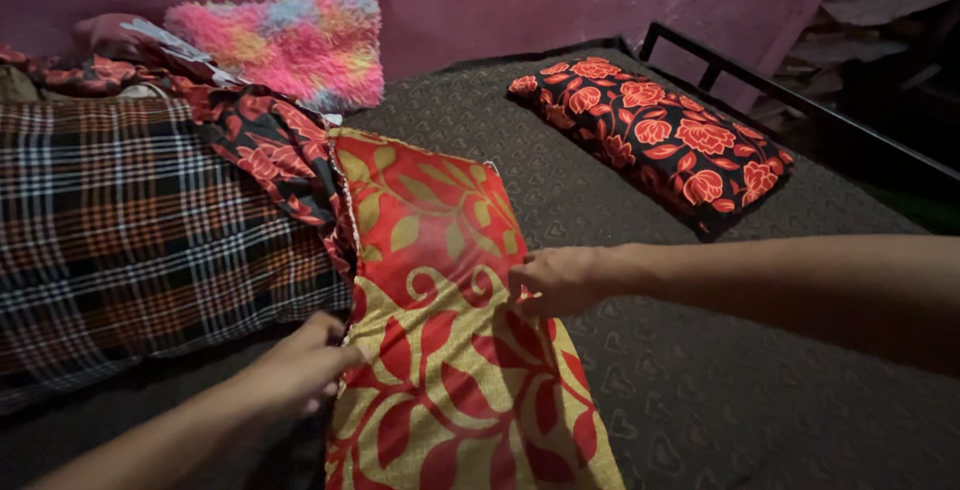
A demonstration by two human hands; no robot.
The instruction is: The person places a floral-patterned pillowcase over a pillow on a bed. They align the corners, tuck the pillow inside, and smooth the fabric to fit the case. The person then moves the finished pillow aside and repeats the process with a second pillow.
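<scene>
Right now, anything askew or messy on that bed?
Yes. The red-and-yellow leaf-print cloth lies slanted across the dark patterned mattress, pinched at both edges by the left hand and right hand. The black-and-red floral fabric is bunched up over the plaid blanket. No damage visible.

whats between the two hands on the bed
In the head view, the red and yellow leaf-patterned cloth spans the gap: the left hand grips its left edge, the right hand pinches its right edge.
</scene>
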